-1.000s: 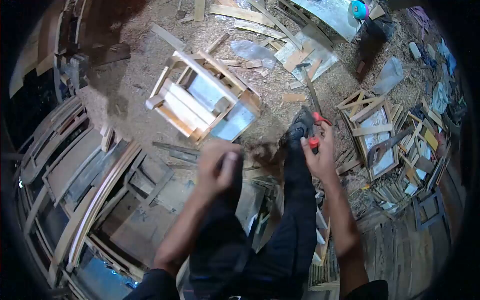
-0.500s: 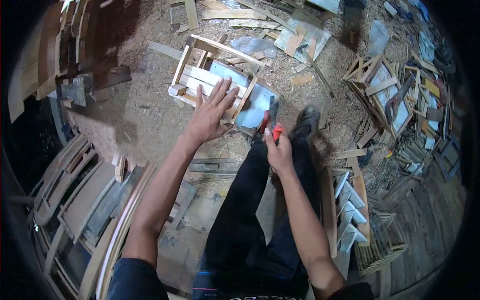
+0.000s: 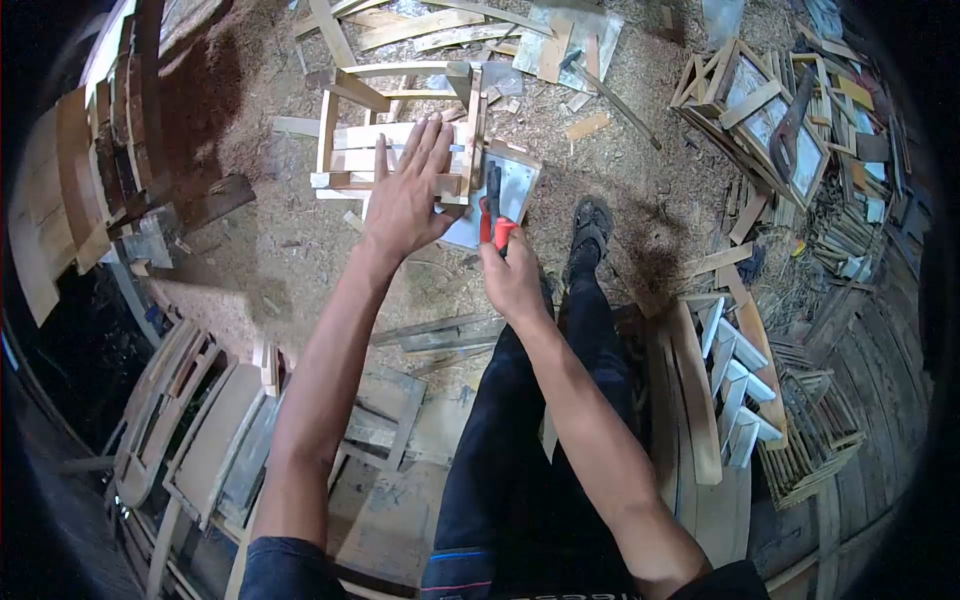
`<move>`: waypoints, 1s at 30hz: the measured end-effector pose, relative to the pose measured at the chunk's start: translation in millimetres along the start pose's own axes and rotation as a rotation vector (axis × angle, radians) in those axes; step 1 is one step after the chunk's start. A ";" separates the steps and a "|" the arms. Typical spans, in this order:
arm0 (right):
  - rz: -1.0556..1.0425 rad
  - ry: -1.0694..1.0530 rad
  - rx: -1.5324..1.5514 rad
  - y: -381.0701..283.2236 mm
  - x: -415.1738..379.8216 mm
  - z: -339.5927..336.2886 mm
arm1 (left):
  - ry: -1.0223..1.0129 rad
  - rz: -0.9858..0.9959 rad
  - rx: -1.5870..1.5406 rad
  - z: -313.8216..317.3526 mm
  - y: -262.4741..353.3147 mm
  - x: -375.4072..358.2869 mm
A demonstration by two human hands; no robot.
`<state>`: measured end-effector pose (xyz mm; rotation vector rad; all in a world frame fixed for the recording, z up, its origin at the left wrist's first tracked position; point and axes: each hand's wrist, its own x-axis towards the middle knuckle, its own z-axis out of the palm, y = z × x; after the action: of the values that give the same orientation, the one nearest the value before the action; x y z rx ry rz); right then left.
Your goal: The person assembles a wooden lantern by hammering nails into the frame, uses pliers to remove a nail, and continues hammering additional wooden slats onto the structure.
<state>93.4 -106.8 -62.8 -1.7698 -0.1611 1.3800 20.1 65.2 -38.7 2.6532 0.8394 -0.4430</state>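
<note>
A small wooden frame (image 3: 326,135) with pale slats stands on the sawdust-covered ground at the upper centre. My left hand (image 3: 407,185) lies spread on its slats, fingers apart and pointing away from me. To the right of it, my right hand (image 3: 510,268) is closed on a red-handled tool (image 3: 504,229), whose dark metal end points up over a light blue board (image 3: 517,185). The board lies on the ground, partly beneath the frame's right side. What the palm of my left hand touches is hidden.
Loose wood strips (image 3: 420,28) and a hammer-like tool (image 3: 622,105) lie beyond the frame. Another wooden frame (image 3: 745,103) stands at the upper right. Curved wooden parts (image 3: 165,410) are stacked at the lower left. My shoe (image 3: 591,230) is right of the board.
The wooden frame now sits straighter and looks turned, with its right side raised. The red-handled tool and my right hand have shifted left in view. The camera view has also moved.
</note>
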 end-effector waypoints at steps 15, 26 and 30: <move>-0.381 0.222 -0.102 0.3 -0.5 24.1 | 0.028 -0.056 0.040 15.8 18.7 -14.8; -0.349 0.153 -0.300 -8.2 19.4 0.0 | -0.085 -0.054 0.083 -8.2 23.2 1.1; -0.279 0.017 -0.216 -3.5 29.0 4.4 | -0.054 -0.063 0.089 -0.8 19.5 1.1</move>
<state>102.1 -85.8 -81.6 -1.8516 -0.5449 1.1796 32.8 50.9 -34.4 2.6888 0.9084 -0.5776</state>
